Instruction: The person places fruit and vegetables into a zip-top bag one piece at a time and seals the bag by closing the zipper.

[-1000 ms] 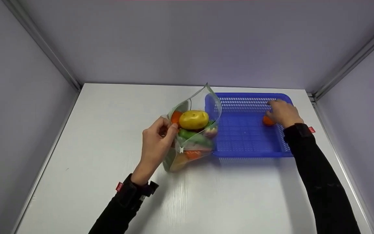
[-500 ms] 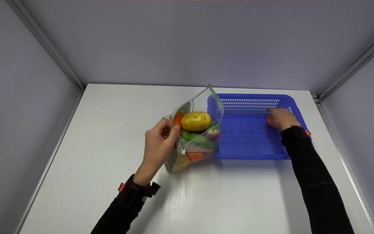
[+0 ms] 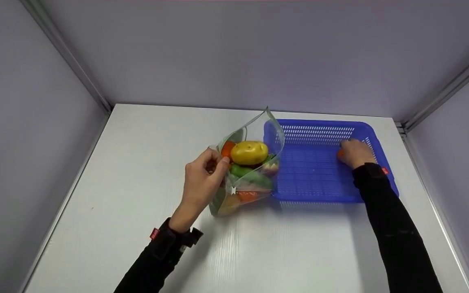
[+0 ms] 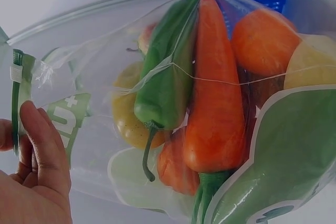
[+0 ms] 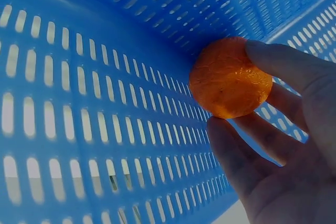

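My left hand (image 3: 202, 179) pinches the near-left edge of a clear zip bag (image 3: 214, 205) with green print, between thumb and fingers. The bag's mouth gapes, with a yellow potato (image 3: 249, 153) on top of the load. Through its side, the left wrist view shows a long green pepper (image 4: 165, 72), a carrot (image 4: 215, 103) with green stalks and several round fruits or vegetables. My right hand (image 3: 357, 154) reaches into a blue basket (image 3: 320, 199). There its thumb and fingers grip a small mandarin (image 5: 228, 85) beside the slotted wall; from above the hand mostly covers it.
The bag's right side overlaps the basket's left rim in the head view. Both stand on a white table (image 3: 136, 171) toward its back edge. Grey panels (image 3: 234, 53) enclose the table at the back and on both sides.
My right hand has lowered onto the mandarin and closed its fingers round it. The left hand keeps its hold on the bag. The whole head view has shifted slightly.
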Motion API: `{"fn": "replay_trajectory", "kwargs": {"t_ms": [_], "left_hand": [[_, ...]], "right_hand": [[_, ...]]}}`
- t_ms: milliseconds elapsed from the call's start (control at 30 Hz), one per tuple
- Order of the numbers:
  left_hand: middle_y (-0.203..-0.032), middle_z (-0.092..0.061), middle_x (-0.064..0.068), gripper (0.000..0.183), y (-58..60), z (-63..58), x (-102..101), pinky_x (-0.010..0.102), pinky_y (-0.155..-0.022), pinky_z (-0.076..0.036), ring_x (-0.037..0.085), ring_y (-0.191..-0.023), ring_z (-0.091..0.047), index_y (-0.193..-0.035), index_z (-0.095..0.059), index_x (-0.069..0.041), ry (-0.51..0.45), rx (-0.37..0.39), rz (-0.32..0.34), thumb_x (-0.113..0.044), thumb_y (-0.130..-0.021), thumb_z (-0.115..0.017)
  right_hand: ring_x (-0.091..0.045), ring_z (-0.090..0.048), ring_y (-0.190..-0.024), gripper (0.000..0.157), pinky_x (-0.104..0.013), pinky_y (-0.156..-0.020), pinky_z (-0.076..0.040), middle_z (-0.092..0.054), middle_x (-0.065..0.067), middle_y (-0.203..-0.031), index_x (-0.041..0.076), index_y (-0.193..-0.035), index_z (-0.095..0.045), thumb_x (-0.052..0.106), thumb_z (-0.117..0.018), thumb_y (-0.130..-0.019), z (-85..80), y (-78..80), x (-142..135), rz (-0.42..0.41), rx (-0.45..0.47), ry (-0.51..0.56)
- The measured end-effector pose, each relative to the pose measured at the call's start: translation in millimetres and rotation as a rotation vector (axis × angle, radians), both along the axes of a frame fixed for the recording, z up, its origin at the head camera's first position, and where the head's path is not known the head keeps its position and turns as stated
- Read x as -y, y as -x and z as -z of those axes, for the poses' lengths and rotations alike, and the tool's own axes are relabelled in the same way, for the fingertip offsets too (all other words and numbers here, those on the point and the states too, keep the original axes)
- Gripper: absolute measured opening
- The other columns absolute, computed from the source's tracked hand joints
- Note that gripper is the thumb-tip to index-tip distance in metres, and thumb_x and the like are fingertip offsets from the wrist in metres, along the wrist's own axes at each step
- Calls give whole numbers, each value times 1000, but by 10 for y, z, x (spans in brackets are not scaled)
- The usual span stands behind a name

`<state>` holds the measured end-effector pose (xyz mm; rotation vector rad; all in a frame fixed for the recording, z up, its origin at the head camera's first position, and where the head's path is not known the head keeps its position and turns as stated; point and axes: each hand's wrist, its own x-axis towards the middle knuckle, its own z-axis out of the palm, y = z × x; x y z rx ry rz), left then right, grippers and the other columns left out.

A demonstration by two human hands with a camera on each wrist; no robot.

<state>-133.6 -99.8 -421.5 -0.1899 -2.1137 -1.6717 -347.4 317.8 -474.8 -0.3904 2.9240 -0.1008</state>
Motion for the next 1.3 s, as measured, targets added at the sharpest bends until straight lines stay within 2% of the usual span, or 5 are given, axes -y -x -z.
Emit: {"fn": "replay_trajectory", "kwargs": {"t_ms": [333,633,833,1100,1300], "left_hand": [[-70,-58,-2,19,37,-2,0,22,-49,-43,11,-55,-54,-83,-59,-6,21,-5,-1,-10,-100,-68],[-70,-58,-1,18,48,-2,14,23,-46,-46,12,-54,-55,-84,-60,-5,1,11,5,-8,-99,-68],[-70,-58,0,17,49,-5,23,23,-46,-48,13,-55,-56,-85,-60,-4,-10,16,7,-8,-99,-68],[-69,-56,0,18,51,10,38,24,-45,-49,14,-54,-56,-85,-59,-5,-17,26,8,-9,-99,-68],[-68,-59,1,18,58,21,47,25,-44,-50,21,-53,-59,-84,-59,-5,-22,21,9,-10,-100,-67]], "right_hand": [[-51,-60,-102,40,-64,-89,-48,-61,-37,-115,-11,-127,-61,5,-72,-92,-116,-103,87,-33,-101,49],[-52,-61,-100,42,-63,-83,-51,-60,-37,-116,-11,-127,-61,6,-75,-91,-388,-219,118,-103,-231,83],[-53,-61,-103,43,-64,-87,-52,-59,-37,-123,-8,-128,-61,8,-77,-91,-600,-354,162,-119,-321,134],[-48,-63,-101,46,-59,-90,-54,-61,-32,-122,-4,-127,-62,9,-83,-89,-794,-592,360,-239,-495,236],[-45,-64,-103,51,-57,-90,-55,-62,-28,-121,-1,-128,-63,10,-87,-85,-853,-713,504,-296,-566,286]]}}
